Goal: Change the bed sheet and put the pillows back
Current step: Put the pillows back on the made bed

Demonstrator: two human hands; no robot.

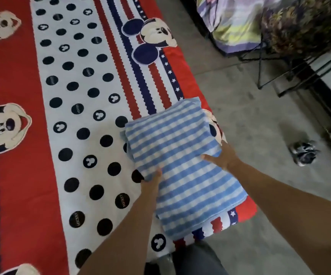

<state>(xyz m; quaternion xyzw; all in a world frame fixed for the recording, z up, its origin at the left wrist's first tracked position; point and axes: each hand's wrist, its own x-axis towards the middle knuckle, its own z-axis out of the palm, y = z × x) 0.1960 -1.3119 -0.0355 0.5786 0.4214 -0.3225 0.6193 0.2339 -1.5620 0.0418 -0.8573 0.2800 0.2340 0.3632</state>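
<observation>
Hands: left hand [152, 176] and right hand [223, 157] both grasp the folded blue checked cloth [180, 161] by its side edges.
Cloth: on the bed's near right corner.
Progress: Mickey-print sheet [71, 86] lies flat, so the change looks done; no pillows in view, so they are probably still to come.
Chair: far right, chair [259, 62] holds heaped bedding [236, 24].

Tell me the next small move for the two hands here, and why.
Probably slide the folded striped cloth inward over the bed sheet: the left hand and right hand grip its sides, and it lies at the bed's edge, near the floor.
</observation>
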